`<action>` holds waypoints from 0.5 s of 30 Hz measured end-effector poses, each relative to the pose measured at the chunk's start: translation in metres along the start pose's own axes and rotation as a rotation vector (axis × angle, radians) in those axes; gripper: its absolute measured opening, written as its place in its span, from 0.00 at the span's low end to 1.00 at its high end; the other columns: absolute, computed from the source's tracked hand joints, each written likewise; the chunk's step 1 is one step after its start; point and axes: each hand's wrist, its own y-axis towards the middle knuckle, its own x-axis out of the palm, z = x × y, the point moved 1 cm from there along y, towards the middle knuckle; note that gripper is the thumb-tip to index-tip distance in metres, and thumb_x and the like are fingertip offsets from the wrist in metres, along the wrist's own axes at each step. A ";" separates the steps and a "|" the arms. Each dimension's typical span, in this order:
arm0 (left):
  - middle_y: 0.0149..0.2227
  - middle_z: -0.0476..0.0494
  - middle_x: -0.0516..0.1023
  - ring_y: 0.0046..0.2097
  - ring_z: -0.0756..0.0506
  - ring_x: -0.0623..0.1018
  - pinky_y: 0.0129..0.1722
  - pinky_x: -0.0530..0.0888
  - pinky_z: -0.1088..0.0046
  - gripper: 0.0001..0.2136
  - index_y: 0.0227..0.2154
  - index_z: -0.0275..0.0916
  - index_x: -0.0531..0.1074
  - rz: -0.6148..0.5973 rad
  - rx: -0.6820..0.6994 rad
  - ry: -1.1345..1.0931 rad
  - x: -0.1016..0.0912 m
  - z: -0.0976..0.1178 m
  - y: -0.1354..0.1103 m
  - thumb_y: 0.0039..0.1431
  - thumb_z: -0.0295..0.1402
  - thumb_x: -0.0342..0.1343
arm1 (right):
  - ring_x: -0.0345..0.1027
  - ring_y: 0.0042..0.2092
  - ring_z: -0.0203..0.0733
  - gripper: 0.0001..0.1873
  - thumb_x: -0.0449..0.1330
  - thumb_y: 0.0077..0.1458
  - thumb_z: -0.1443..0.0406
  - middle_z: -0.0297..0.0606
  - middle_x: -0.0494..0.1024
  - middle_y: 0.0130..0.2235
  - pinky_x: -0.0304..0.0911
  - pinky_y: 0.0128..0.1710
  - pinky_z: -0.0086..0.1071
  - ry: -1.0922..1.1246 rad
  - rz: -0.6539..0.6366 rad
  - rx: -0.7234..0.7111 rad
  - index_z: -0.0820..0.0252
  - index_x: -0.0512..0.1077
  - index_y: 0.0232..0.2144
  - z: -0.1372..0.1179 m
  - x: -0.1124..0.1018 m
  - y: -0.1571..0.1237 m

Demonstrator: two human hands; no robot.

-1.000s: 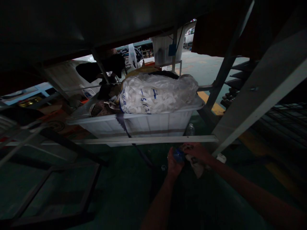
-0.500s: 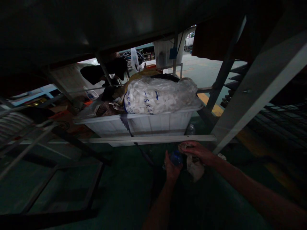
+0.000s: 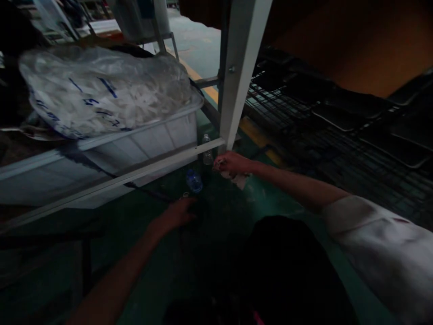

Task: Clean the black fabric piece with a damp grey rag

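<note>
My right hand (image 3: 233, 163) is closed around a crumpled beige cloth (image 3: 240, 181), which hangs below the fingers beside the foot of the metal post. My left hand (image 3: 179, 211) is low over the dark green floor, its fingers partly apart and dim in shadow. Just beyond its fingertips is a blue-tinted plastic bottle (image 3: 194, 181), apart from the hand. A small pale loop (image 3: 185, 195) shows by the left fingers; I cannot make out what it is. Behind the crossbar stands a clear plastic bottle (image 3: 207, 151), near the right hand.
A white metal crossbar (image 3: 152, 170) joins an upright post (image 3: 241, 67) in front of me. Behind it a white plastic tub (image 3: 176, 135) bears a clear bag (image 3: 111, 95) of white pieces with blue writing. Wire racks (image 3: 291, 113) stand on the right.
My view has turned right and closer to the post. The left hand has let go of the blue bottle and drawn away from it. The right hand still grips the cloth.
</note>
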 end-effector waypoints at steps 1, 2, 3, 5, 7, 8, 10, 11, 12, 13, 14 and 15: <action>0.55 0.39 0.66 0.56 0.41 0.65 0.56 0.60 0.63 0.25 0.52 0.37 0.62 -0.030 0.072 0.005 -0.002 0.017 -0.010 0.49 0.34 0.55 | 0.67 0.31 0.35 0.12 0.58 0.38 0.72 0.30 0.76 0.29 0.62 0.33 0.27 0.004 0.019 0.015 0.58 0.75 0.29 0.002 -0.007 -0.013; 0.55 0.40 0.66 0.55 0.42 0.66 0.56 0.60 0.63 0.25 0.52 0.38 0.61 -0.044 0.135 0.022 -0.003 0.035 -0.021 0.50 0.35 0.53 | 0.67 0.30 0.35 0.11 0.58 0.39 0.71 0.30 0.75 0.28 0.62 0.33 0.27 0.013 0.041 0.034 0.59 0.74 0.29 0.004 -0.015 -0.027; 0.55 0.40 0.66 0.55 0.42 0.66 0.56 0.60 0.63 0.24 0.53 0.37 0.60 -0.040 0.184 0.034 -0.002 0.053 -0.031 0.51 0.36 0.52 | 0.67 0.30 0.35 0.10 0.59 0.39 0.70 0.30 0.75 0.27 0.63 0.32 0.27 0.026 0.066 0.058 0.59 0.74 0.29 0.006 -0.023 -0.040; 0.54 0.39 0.66 0.55 0.42 0.66 0.55 0.60 0.62 0.24 0.53 0.36 0.59 0.011 0.222 0.056 0.002 0.081 -0.049 0.53 0.34 0.50 | 0.68 0.30 0.35 0.09 0.60 0.40 0.67 0.31 0.76 0.28 0.64 0.32 0.28 0.057 0.126 0.113 0.60 0.74 0.28 0.012 -0.038 -0.068; 0.55 0.39 0.66 0.56 0.43 0.65 0.55 0.60 0.61 0.25 0.54 0.35 0.57 0.051 0.261 0.071 0.007 0.099 -0.064 0.53 0.31 0.50 | 0.68 0.30 0.35 0.10 0.60 0.41 0.64 0.33 0.77 0.30 0.65 0.32 0.28 0.084 0.196 0.174 0.60 0.73 0.30 0.020 -0.049 -0.094; 0.55 0.38 0.66 0.55 0.43 0.65 0.55 0.60 0.59 0.25 0.55 0.34 0.57 0.056 0.278 0.086 0.010 0.104 -0.071 0.52 0.30 0.50 | 0.68 0.30 0.35 0.10 0.61 0.42 0.63 0.34 0.77 0.30 0.65 0.31 0.28 0.090 0.231 0.204 0.60 0.73 0.31 0.024 -0.053 -0.106; 0.52 0.37 0.68 0.53 0.41 0.67 0.54 0.60 0.56 0.23 0.52 0.33 0.60 0.048 0.288 0.153 0.017 0.110 -0.085 0.51 0.29 0.51 | 0.67 0.28 0.34 0.10 0.62 0.41 0.63 0.34 0.77 0.28 0.63 0.29 0.27 0.084 0.289 0.261 0.61 0.74 0.29 0.030 -0.058 -0.126; 0.50 0.37 0.70 0.52 0.40 0.68 0.54 0.60 0.54 0.21 0.49 0.33 0.63 0.044 0.287 0.205 0.022 0.112 -0.093 0.50 0.30 0.51 | 0.66 0.26 0.34 0.09 0.62 0.41 0.64 0.34 0.76 0.26 0.62 0.27 0.27 0.077 0.309 0.283 0.62 0.74 0.28 0.031 -0.059 -0.133; 0.47 0.36 0.72 0.50 0.39 0.70 0.53 0.60 0.52 0.18 0.45 0.33 0.67 0.039 0.286 0.263 0.029 0.113 -0.101 0.50 0.31 0.52 | 0.65 0.25 0.33 0.07 0.63 0.40 0.65 0.34 0.76 0.24 0.62 0.27 0.26 0.070 0.323 0.299 0.63 0.75 0.26 0.031 -0.060 -0.139; 0.44 0.36 0.74 0.48 0.39 0.71 0.53 0.61 0.51 0.15 0.41 0.33 0.69 0.041 0.297 0.321 0.039 0.116 -0.110 0.49 0.31 0.53 | 0.65 0.25 0.33 0.07 0.64 0.40 0.66 0.35 0.75 0.23 0.61 0.26 0.26 0.066 0.333 0.308 0.64 0.75 0.25 0.029 -0.061 -0.144; 0.42 0.36 0.75 0.47 0.38 0.72 0.52 0.62 0.51 0.14 0.39 0.33 0.71 0.055 0.323 0.367 0.052 0.118 -0.119 0.49 0.33 0.54 | 0.65 0.25 0.32 0.07 0.64 0.40 0.66 0.35 0.75 0.24 0.61 0.26 0.26 0.068 0.342 0.311 0.65 0.75 0.26 0.027 -0.062 -0.147; 0.41 0.36 0.76 0.45 0.38 0.73 0.50 0.64 0.52 0.13 0.38 0.33 0.71 0.088 0.359 0.395 0.068 0.121 -0.128 0.49 0.34 0.55 | 0.66 0.26 0.32 0.08 0.64 0.41 0.66 0.36 0.76 0.25 0.61 0.27 0.26 0.073 0.356 0.309 0.65 0.75 0.27 0.023 -0.062 -0.148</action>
